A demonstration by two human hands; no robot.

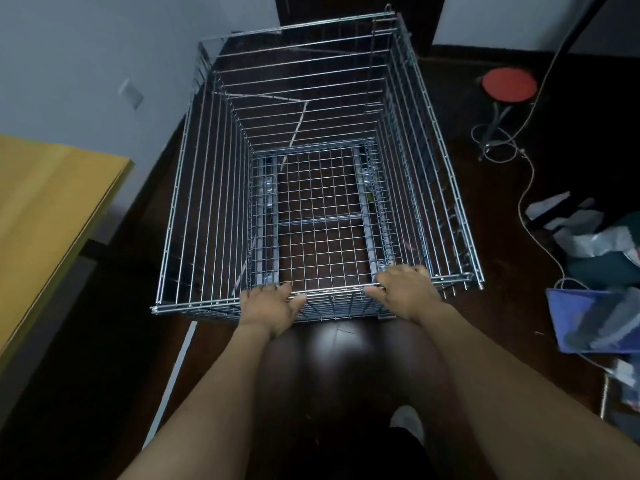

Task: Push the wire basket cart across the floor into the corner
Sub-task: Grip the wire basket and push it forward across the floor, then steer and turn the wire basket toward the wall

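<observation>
An empty silver wire basket cart [194, 188] stands on the dark wooden floor in front of me, seen from above. Its far rim lies close to the white wall and a dark doorway. My left hand [272, 308] rests on the near top rim, fingers curled over the wire. My right hand [407, 289] grips the same rim further right. Both arms stretch forward from the bottom of the view.
A yellow wooden table [45, 220] juts in at left. A red stool [508, 85] and a white cable [526, 188] lie at right, with a blue bag [595, 320] and a heap of clothes [602, 244]. My foot [407, 422] shows below.
</observation>
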